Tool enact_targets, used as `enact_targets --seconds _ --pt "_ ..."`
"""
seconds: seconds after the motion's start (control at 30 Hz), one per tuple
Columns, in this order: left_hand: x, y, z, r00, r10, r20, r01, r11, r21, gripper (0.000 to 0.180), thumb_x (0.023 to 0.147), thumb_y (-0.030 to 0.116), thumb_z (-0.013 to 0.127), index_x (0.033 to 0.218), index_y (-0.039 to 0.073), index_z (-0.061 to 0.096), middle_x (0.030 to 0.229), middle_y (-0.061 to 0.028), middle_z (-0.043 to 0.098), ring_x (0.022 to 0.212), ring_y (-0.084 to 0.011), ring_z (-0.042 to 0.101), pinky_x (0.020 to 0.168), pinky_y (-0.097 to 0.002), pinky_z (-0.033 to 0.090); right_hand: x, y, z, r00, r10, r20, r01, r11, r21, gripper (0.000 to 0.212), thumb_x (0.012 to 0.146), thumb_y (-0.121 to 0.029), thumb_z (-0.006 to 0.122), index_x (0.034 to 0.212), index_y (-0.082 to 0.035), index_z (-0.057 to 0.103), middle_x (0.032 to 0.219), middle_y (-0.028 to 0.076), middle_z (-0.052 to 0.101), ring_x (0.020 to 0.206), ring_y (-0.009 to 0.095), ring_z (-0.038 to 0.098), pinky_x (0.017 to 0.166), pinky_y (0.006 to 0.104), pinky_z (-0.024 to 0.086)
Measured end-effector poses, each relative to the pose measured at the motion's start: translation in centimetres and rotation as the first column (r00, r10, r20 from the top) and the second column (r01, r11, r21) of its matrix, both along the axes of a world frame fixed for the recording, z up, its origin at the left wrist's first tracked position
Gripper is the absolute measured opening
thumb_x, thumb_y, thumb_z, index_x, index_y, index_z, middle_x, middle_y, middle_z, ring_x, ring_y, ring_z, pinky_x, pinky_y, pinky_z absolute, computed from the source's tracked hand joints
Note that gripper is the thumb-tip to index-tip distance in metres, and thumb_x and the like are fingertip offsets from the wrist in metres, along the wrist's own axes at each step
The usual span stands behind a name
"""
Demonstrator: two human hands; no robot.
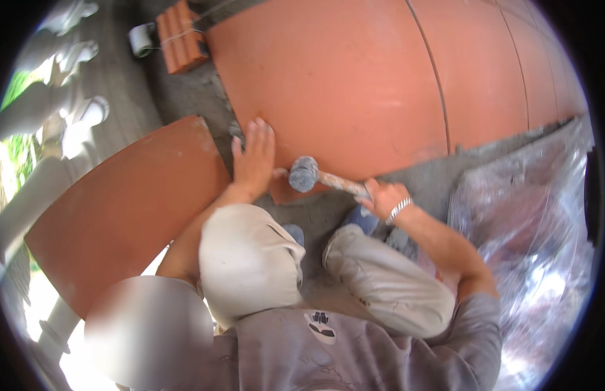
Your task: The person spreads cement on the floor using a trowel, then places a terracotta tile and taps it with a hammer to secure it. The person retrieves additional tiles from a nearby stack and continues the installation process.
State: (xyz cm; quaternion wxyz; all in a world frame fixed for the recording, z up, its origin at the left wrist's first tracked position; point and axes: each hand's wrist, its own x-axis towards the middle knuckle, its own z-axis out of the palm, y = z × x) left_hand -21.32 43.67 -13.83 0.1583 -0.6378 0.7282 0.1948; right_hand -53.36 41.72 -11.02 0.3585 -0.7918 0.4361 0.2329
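Note:
My right hand [384,198] is closed around the wooden handle of a rubber mallet [304,174]. The mallet's grey, dusty head is over the near left corner of a large terracotta-coloured floor tile [341,91]; whether it touches the tile I cannot tell. At that tile's left edge, my left hand [255,155] lies flat with its fingers stretched out and nothing in them. A second large terracotta tile [133,208] stands apart to the left, just beyond my left forearm.
More laid tiles [485,65] run off to the right, with thin joints between them. At the far left edge sits an orange hollow brick [180,39] wrapped with string, beside a white spool [141,40]. Clear plastic sheeting [511,195] covers the right side. Pale balusters [78,127] line the left.

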Motion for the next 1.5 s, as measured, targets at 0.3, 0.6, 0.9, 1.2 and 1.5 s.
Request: enact_targets --seconds 0.3,0.6,0.9,1.2,1.5 --pt "-0.6 11.5 -2.2 0.982 -0.115 -0.147 0.074 0.963 -0.258 0.043 0.09 0.026 0.048 0.126 0.002 0.056 0.14 -0.0147 0.05 0.13 -0.0255 0.047 0.109 -0.0423 0.033 5.6 -3.6 0.3 0.747 -0.031 0.665 0.194 0.965 -0.174 0.038 0.088 -0.038 0.064 0.099 -0.003 0.054 0.071 0.017 0.065 0.061 0.035 0.065 0.054 0.0445 0.052" --pt "-0.7 11.3 -2.2 0.978 -0.205 -0.04 0.173 0.905 -0.389 0.039 0.094 0.021 0.044 0.124 -0.001 0.056 0.132 -0.018 0.056 0.123 -0.0316 0.053 0.109 -0.0406 0.037 7.2 -5.6 -0.7 0.92 0.029 0.39 0.031 0.989 -0.147 0.035 0.09 -0.037 0.061 0.097 -0.004 0.053 0.067 0.015 0.065 0.062 0.035 0.066 0.057 0.0467 0.052" --pt "-1.8 12.3 -1.0 0.936 -0.11 0.333 0.26 0.855 -0.449 0.054 0.096 0.033 0.039 0.138 -0.002 0.043 0.15 -0.019 0.035 0.138 -0.0308 0.036 0.112 -0.0428 0.032 6.6 -5.5 -1.1 0.947 0.06 0.316 -0.011 0.988 -0.155 0.037 0.089 -0.041 0.06 0.098 -0.006 0.053 0.068 0.017 0.066 0.061 0.035 0.066 0.054 0.0476 0.051" --pt "-0.7 11.5 -5.3 0.974 -0.215 -0.073 0.208 0.974 -0.09 0.066 0.081 0.037 0.067 0.133 -0.001 0.052 0.144 -0.023 0.041 0.131 -0.0401 0.042 0.096 -0.0513 0.043 -0.8 -2.8 -0.2 0.952 -0.074 0.295 0.117 0.985 -0.13 0.041 0.088 -0.044 0.061 0.1 -0.007 0.052 0.082 0.021 0.067 0.07 0.037 0.067 0.06 0.0467 0.053" --pt "0.1 9.9 -4.1 0.939 -0.342 -0.025 0.333 0.926 -0.176 0.054 0.079 0.037 0.069 0.12 0.003 0.063 0.132 -0.0188 0.055 0.117 -0.0326 0.057 0.088 -0.047 0.049 -8.5 2.8 -0.7 0.887 -0.452 0.092 0.461 0.859 -0.224 0.039 0.089 -0.041 0.06 0.097 -0.004 0.05 0.071 0.022 0.065 0.066 0.042 0.064 0.061 0.0515 0.051"
